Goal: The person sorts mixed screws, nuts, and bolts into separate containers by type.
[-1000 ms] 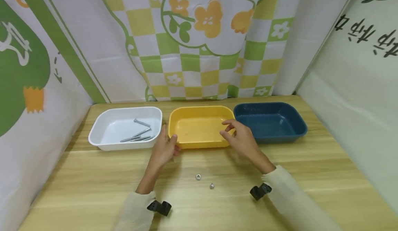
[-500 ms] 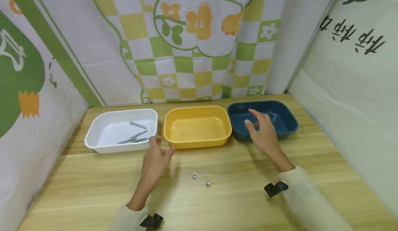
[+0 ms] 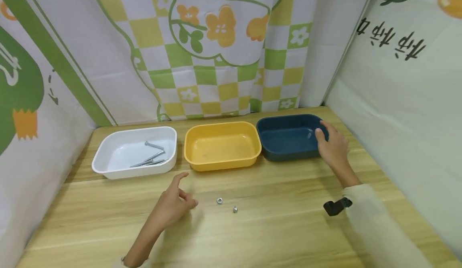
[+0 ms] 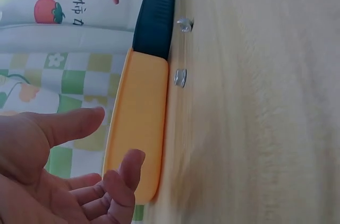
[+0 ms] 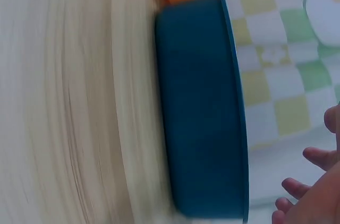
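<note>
My left hand point(image 3: 172, 206) hovers over the table in front of the white and yellow trays, fingers loosely bent and holding nothing. To its right lie two small metal nuts point(image 3: 219, 200), one flat and the other seemingly on its side. My right hand point(image 3: 335, 145) is at the right end of the dark blue tray point(image 3: 288, 155); its fingers are spread and nothing is held. In the right wrist view that hand appears apart from the tray wall point(image 5: 204, 118). The yellow tray point(image 3: 223, 165) stands between the blue one and the white tray point(image 3: 133, 173).
Several long bolts point(image 3: 153, 155) lie in the white tray. The three trays form a row along the back of the wooden table point(image 3: 281, 228). A patterned cloth point(image 3: 216, 75) hangs behind, with printed sheets at both sides.
My right hand has moved right, from the yellow tray across to the blue tray's far end. My left hand has come off the yellow tray's left edge and drawn back toward me.
</note>
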`<control>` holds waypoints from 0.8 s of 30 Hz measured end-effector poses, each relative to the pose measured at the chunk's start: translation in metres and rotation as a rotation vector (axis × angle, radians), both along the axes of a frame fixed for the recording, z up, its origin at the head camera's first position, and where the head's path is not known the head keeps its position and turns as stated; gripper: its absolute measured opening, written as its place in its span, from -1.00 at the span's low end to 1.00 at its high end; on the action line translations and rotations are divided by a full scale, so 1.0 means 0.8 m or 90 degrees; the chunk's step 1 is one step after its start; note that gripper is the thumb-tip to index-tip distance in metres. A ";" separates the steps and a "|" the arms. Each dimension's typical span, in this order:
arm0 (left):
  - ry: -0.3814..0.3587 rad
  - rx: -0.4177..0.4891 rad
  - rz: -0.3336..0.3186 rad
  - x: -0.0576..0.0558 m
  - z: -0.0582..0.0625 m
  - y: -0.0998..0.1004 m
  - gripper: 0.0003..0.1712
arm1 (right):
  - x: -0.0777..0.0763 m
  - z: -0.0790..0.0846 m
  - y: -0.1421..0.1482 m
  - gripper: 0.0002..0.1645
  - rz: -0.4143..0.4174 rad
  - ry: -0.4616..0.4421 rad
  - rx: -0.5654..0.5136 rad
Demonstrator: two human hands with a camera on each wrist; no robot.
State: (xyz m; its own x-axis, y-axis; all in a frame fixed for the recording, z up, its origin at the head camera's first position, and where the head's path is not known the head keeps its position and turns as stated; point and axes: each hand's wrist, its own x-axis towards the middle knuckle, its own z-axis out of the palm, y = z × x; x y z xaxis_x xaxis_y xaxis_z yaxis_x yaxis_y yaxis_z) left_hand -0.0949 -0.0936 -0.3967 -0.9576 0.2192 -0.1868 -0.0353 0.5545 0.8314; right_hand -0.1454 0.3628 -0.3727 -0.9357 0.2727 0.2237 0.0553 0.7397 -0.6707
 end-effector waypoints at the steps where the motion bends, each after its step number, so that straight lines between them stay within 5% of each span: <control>1: -0.014 0.028 0.003 0.002 -0.001 -0.002 0.02 | -0.002 -0.001 0.006 -0.29 -0.006 -0.007 -0.006; 7: -0.131 0.204 0.034 0.012 -0.010 -0.014 0.10 | -0.012 -0.009 0.035 -0.25 -0.015 -0.055 -0.064; 12: -0.181 0.242 0.057 0.015 -0.023 -0.015 0.15 | -0.014 -0.017 0.050 -0.26 -0.024 -0.081 -0.087; 17: -0.172 0.239 0.069 0.019 -0.033 -0.007 0.09 | -0.013 -0.027 0.058 -0.30 -0.002 -0.100 -0.094; 24: -0.095 0.194 0.113 0.020 -0.038 0.017 -0.07 | -0.011 -0.040 0.066 -0.32 0.028 -0.122 -0.136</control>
State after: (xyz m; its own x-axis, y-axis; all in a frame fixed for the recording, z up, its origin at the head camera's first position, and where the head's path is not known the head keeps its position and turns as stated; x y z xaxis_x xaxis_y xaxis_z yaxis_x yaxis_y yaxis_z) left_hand -0.0790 -0.0801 -0.4272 -0.9531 0.1187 -0.2784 -0.2412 0.2576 0.9356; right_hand -0.1540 0.4158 -0.4045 -0.9673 0.2532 -0.0164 0.1670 0.5868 -0.7923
